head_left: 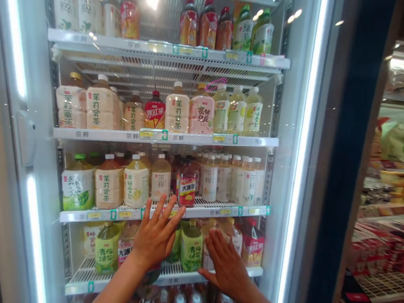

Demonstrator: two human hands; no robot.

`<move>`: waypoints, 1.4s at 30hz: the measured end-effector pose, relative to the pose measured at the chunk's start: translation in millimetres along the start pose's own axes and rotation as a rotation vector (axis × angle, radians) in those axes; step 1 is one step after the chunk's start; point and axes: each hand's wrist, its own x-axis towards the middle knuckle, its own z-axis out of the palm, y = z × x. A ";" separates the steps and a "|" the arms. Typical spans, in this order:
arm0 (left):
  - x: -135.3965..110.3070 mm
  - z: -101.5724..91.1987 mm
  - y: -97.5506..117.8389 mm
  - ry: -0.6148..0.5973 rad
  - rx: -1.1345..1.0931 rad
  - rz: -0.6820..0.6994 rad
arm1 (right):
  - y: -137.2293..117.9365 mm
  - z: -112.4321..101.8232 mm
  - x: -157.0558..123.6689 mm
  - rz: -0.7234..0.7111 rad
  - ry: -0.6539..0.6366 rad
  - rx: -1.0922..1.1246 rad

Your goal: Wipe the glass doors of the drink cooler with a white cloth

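A lit drinks fridge fills the view, its white wire shelves packed with bottled teas. My left hand [155,235] is raised with fingers spread, its fingertips near the shelf edge [206,212] below a small red bottle [186,188]. My right hand [227,263] is lower, fingers stretched flat, in front of a green-label bottle [191,248] and a red-label bottle [252,244] on the shelf below. Neither hand holds anything. Whether the palms touch glass or bottles I cannot tell.
The fridge's dark door frame [348,159] runs down the right side, a lit white frame [31,182] down the left. Beyond it on the right stand store shelves [393,212] with packaged goods. Upper shelves carry pale tea bottles [177,109] and orange-red bottles [207,24].
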 end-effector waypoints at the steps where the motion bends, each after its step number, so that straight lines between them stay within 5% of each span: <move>1: -0.2 0.2 -0.6 -0.007 0.007 0.013 | 4.5 0.6 -0.3 -0.050 -0.008 -0.003; 7: 1.2 -4.3 -1.7 -0.029 0.044 0.060 | 79.9 -22.7 125.4 0.286 0.110 0.036; 9: 1.4 -14.6 -6.1 -0.060 0.061 0.084 | 72.7 -25.0 142.5 0.235 0.121 0.048; 11: 0.9 -31.2 -17.7 -0.108 0.084 0.144 | 50.8 -22.0 137.1 -0.013 0.067 0.072; 13: 1.0 -52.0 -38.1 -0.147 0.102 0.202 | 35.3 -19.9 132.1 -0.280 -0.017 0.099; 15: 3.4 -72.9 -65.7 -0.160 0.115 0.216 | 39.2 -22.4 148.2 -0.348 -0.052 0.109; 19: 15.5 -102.4 -121.4 -0.133 0.143 0.132 | 66.7 -32.3 227.4 -0.026 0.067 0.099; 21: 21.7 -109.6 -139.3 -0.103 0.159 0.079 | 57.3 -32.0 252.1 0.019 0.109 0.116; 26: 28.3 -113.2 -152.1 -0.055 0.188 0.028 | 1.3 -19.3 258.7 -0.423 0.000 0.166; 28: 29.1 -111.3 -151.6 -0.048 0.186 0.033 | 0.5 -20.6 278.5 -0.409 0.013 0.150; 31: 29.4 -107.1 -150.8 -0.023 0.177 0.030 | 9.9 -27.3 317.9 -0.150 0.093 0.127; 33: 26.9 -104.8 -151.3 0.001 0.171 0.016 | 4.2 -27.7 323.2 -0.100 0.098 0.128; 39: 2.4 -105.8 -168.4 0.016 0.145 -0.015 | -31.8 -17.6 284.3 -0.691 -0.114 0.189; 42: -10.5 -108.4 -182.8 0.003 0.158 -0.032 | -21.0 -24.4 329.2 -0.562 -0.056 0.143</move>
